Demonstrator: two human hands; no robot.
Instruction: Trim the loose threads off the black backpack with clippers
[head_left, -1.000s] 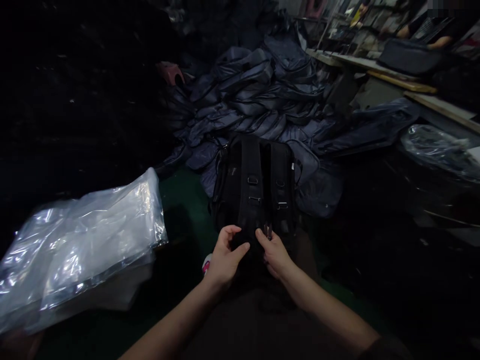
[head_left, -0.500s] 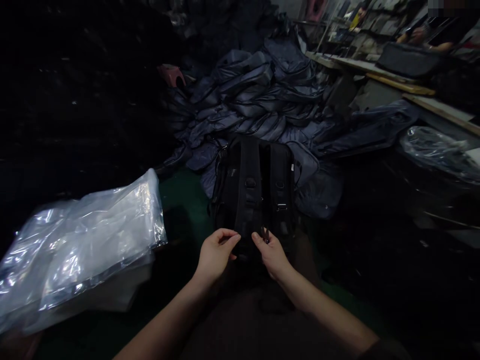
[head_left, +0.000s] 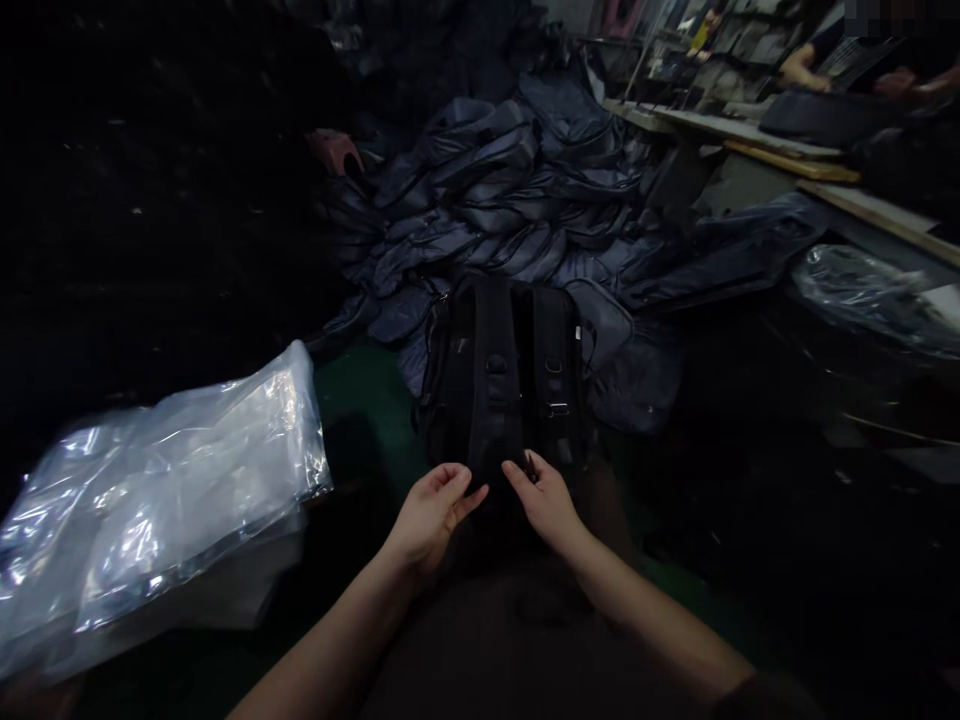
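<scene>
A black backpack point(head_left: 495, 380) stands in front of me, its two padded shoulder straps facing me. At its lower end, my left hand point(head_left: 435, 510) is closed in a pinch, thumb against the index finger, with another finger stretched toward the right; what it pinches is too dark to see. Just to the right, my right hand point(head_left: 544, 495) is closed around a small dark tool point(head_left: 531, 466) whose tip shows above the fingers. The hands are a short gap apart.
Clear plastic bags point(head_left: 202, 480) lie at the left. Behind the backpack is a heap of dark blue bags point(head_left: 495, 190). A pink stool point(head_left: 335, 151) stands back left. At the upper right, a person's hands point(head_left: 806, 70) are over a workbench point(head_left: 742, 135).
My left hand has shifted slightly, and one of its fingers now extends further right. The camera view has moved a little. The other person's hands have changed position.
</scene>
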